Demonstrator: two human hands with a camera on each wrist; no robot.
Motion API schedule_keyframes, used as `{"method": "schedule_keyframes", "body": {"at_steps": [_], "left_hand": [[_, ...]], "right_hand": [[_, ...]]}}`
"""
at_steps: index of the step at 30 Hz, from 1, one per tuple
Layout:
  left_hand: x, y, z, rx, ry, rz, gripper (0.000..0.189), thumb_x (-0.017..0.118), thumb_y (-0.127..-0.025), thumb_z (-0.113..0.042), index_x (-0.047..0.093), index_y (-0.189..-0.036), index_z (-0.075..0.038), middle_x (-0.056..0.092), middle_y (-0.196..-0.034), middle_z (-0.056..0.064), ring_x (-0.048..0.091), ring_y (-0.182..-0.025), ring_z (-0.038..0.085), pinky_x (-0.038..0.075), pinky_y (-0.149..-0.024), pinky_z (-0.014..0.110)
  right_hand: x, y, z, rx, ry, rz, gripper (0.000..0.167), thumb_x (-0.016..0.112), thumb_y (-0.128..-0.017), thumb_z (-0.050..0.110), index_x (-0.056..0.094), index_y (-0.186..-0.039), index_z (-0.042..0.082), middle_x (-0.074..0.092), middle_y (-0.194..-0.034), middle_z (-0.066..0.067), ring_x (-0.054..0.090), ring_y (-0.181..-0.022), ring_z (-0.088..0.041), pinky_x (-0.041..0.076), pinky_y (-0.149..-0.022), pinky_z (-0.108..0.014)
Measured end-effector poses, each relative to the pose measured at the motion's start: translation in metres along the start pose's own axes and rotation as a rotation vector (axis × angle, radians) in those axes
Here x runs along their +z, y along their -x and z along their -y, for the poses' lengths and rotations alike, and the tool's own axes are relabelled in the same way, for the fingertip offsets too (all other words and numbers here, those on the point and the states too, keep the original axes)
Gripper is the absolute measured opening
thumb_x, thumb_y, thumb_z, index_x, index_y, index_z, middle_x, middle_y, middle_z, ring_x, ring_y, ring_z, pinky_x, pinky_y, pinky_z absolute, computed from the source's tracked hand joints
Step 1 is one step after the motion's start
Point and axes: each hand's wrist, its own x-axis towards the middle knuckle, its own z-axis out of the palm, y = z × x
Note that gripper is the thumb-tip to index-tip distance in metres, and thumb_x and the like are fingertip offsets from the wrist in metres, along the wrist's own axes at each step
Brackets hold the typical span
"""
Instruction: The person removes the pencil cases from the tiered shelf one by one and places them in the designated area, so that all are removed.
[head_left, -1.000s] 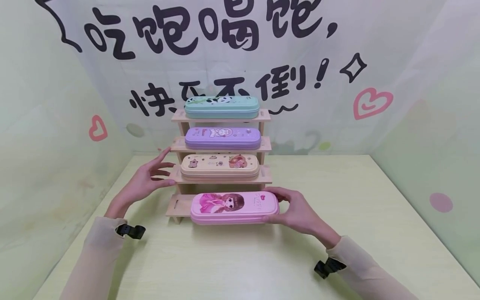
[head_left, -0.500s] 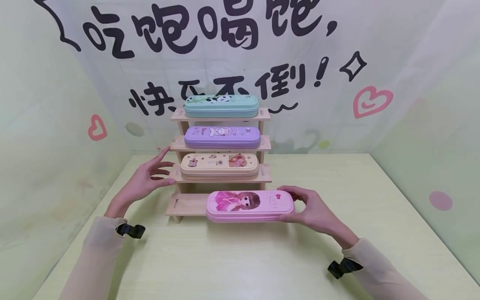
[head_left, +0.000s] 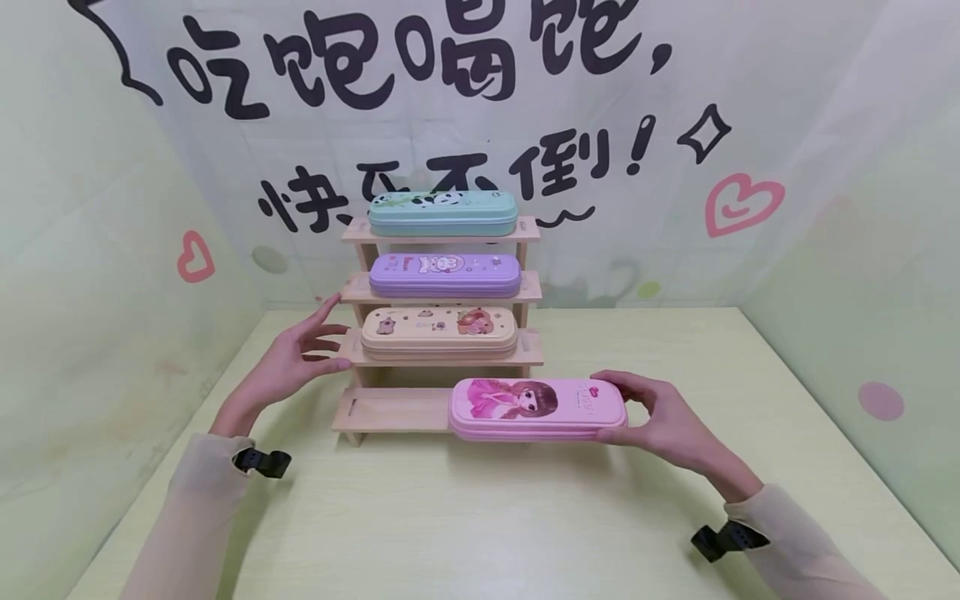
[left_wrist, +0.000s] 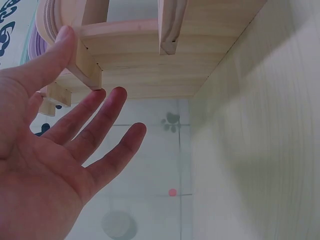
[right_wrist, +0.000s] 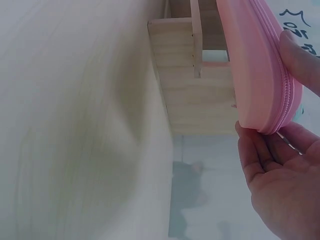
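Note:
My right hand [head_left: 667,421] grips the right end of a pink zippered pencil case [head_left: 517,410] with a girl printed on its lid. In the right wrist view the thumb lies along the case's zip [right_wrist: 286,95] and the fingers curl at its end. The case overlaps the right part of the bottom step of a wooden stepped rack [head_left: 397,408] and sticks out past its right side. My left hand [head_left: 296,358], fingers spread, touches the rack's left side; in the left wrist view its thumb [left_wrist: 62,47] meets a step's edge.
On the steps above lie a cream pencil case [head_left: 438,333], a purple one [head_left: 444,276] and a mint green one [head_left: 442,214] with pandas. The rack stands on a pale wooden table [head_left: 450,525]. Behind it hangs a printed cloth [head_left: 637,250], with side walls left and right.
My right hand has moved right with the pink pencil case, baring more of the bottom step's left part. The left hand stays where it was at the rack.

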Motion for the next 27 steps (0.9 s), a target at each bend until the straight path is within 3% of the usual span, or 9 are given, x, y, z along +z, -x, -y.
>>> {"method": "schedule_keyframes", "body": {"at_steps": [17, 27], "left_hand": [[0.000, 0.001, 0.000, 0.006, 0.018, -0.006, 0.103, 0.083, -0.093, -0.011, 0.019, -0.170, -0.036, 0.055, -0.149, 0.025, 0.063, -0.124, 0.044, 0.054, -0.101, 0.054], [0.000, 0.000, 0.002, 0.017, 0.018, -0.002, 0.103, 0.083, -0.093, -0.010, 0.019, -0.170, -0.035, 0.055, -0.148, 0.026, 0.063, -0.123, 0.046, 0.054, -0.100, 0.055]], "right_hand": [[-0.038, 0.030, -0.015, -0.063, 0.021, -0.019, 0.069, 0.092, -0.080, 0.004, 0.064, -0.142, 0.010, 0.071, -0.126, -0.006, 0.061, -0.111, -0.012, 0.047, -0.090, -0.018], [-0.063, 0.043, -0.025, -0.030, 0.031, -0.044, 0.070, 0.092, -0.078, -0.001, 0.064, -0.142, 0.010, 0.071, -0.128, -0.006, 0.062, -0.114, -0.013, 0.048, -0.089, -0.017]]}}
